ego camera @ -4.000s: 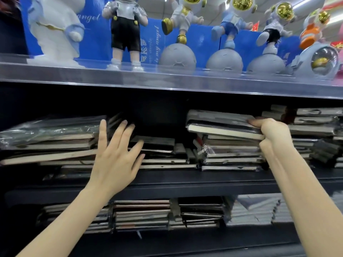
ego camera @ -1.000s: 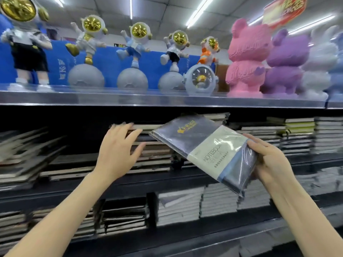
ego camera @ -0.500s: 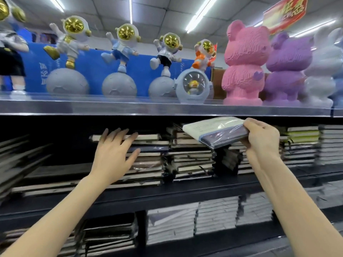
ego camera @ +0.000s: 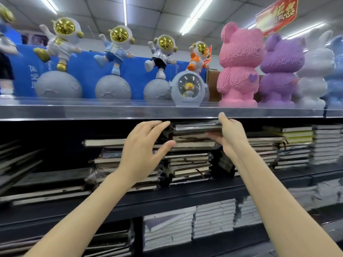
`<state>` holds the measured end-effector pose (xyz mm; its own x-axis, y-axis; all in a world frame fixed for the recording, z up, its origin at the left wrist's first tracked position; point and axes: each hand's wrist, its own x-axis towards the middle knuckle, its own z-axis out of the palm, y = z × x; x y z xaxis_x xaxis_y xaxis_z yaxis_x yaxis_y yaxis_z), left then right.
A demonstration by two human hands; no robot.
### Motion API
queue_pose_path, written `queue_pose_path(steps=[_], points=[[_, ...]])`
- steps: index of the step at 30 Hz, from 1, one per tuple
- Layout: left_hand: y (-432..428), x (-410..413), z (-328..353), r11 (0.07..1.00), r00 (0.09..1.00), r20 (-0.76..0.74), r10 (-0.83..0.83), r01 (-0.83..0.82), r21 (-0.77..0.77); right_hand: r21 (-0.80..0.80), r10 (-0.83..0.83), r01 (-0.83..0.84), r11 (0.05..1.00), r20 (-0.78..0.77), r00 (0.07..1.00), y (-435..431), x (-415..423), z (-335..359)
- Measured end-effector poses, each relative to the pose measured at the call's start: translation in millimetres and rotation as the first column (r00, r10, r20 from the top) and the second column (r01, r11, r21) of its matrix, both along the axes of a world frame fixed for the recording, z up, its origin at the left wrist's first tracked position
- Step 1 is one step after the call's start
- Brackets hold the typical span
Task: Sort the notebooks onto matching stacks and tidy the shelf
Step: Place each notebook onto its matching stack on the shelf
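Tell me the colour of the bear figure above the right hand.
The bear figure is pink, with a purple heart; head view.

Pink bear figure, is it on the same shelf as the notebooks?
No, the pink bear figure stands on the top shelf, above the notebook stacks.

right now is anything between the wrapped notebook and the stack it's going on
Nothing visible except fingers of the right hand under the wrapped notebook; it sits atop the stack, left hand beside it.
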<state>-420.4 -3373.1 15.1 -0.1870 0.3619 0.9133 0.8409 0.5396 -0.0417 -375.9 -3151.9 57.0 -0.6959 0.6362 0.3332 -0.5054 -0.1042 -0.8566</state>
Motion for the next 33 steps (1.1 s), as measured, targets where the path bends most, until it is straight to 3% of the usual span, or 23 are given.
queue_pose_path(steps=[2, 9, 14, 17, 21, 23, 26, 30, 33], points=[[14.3, 2.5, 6.6, 0.997, 0.998, -0.054, -0.033, 0.029, -0.073, 0.035, 0.058, -0.06, 0.998, 0.034, 0.998, 3.7, -2.5, -5.5], [40.9, -9.4, -3.0, 0.924, 0.981, -0.091, 0.171, -0.192, -0.33, 0.197, -0.245, 0.228, 0.953, 0.065, 0.967, 11.1, -17.6, -28.7], [17.7, 2.1, -16.5, 0.991, 0.999, -0.048, 0.003, -0.009, -0.131, 0.209, -0.371, 0.352, 0.912, 0.06, 0.927, 0.7, -4.9, -46.3], [-26.7, 9.9, -43.2, 0.997, 0.998, -0.048, 0.047, -0.049, -0.06, 0.267, -0.389, 0.394, 0.879, -0.074, 0.918, -26.8, 12.5, -64.4], [-103.7, 12.3, -86.4, 0.961, 0.958, 0.077, 0.275, -0.27, -0.064, 0.379, -0.149, 0.206, 0.902, -0.175, 0.973, -89.5, 28.5, -83.3], [-145.1, 8.8, -101.2, 0.914, 0.895, 0.188, 0.404, -0.4, -0.063, 0.47, 0.034, 0.024, 0.882, -0.115, 0.993, -123.7, 29.1, -94.5], [-205.4, -4.1, -109.5, 0.828, 0.755, 0.366, 0.544, -0.553, -0.091, 0.598, 0.241, -0.226, 0.769, 0.056, 0.969, -177.1, 19.0, -110.8], [-258.8, -23.8, -108.8, 0.754, 0.57, 0.527, 0.63, -0.611, -0.24, 0.728, 0.278, -0.383, 0.568, 0.268, 0.922, -242.6, -9.2, -132.6], [-276.3, -38.5, -105.9, 0.774, 0.498, 0.637, 0.589, -0.573, -0.268, 0.814, 0.184, -0.389, 0.431, 0.343, 0.921, -282.4, -36.1, -142.2]])
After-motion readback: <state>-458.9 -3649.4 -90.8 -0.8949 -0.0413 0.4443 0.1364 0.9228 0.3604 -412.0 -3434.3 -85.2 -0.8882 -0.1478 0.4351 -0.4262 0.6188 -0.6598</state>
